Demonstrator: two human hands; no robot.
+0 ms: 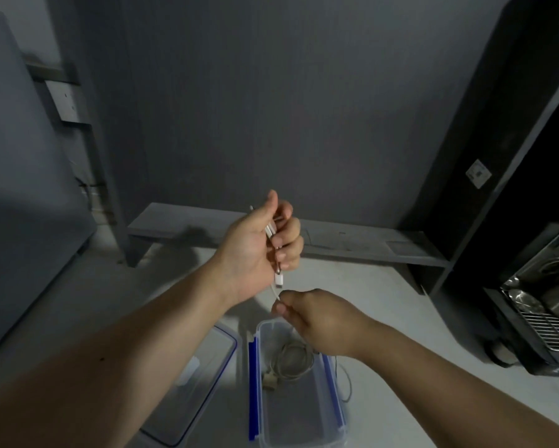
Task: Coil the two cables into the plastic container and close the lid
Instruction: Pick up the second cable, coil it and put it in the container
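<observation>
My left hand [260, 245] is raised above the table, closed around folded loops of a white cable [278, 279] whose plug hangs out below the fist. Just beneath it, my right hand [316, 321] pinches the same cable's free strand between thumb and finger. Under my right hand stands the clear plastic container [299, 412] with blue clips, open, and a second white cable [292, 362] lies coiled inside it. The clear lid [203, 373] with a blue rim lies flat on the table to the container's left, partly hidden by my left forearm.
A thin loose strand [347, 383] trails on the white table right of the container. A low grey shelf [304, 240] runs along the wall behind. A dark cabinet with a metal rack and pans [543, 315] stands at the right.
</observation>
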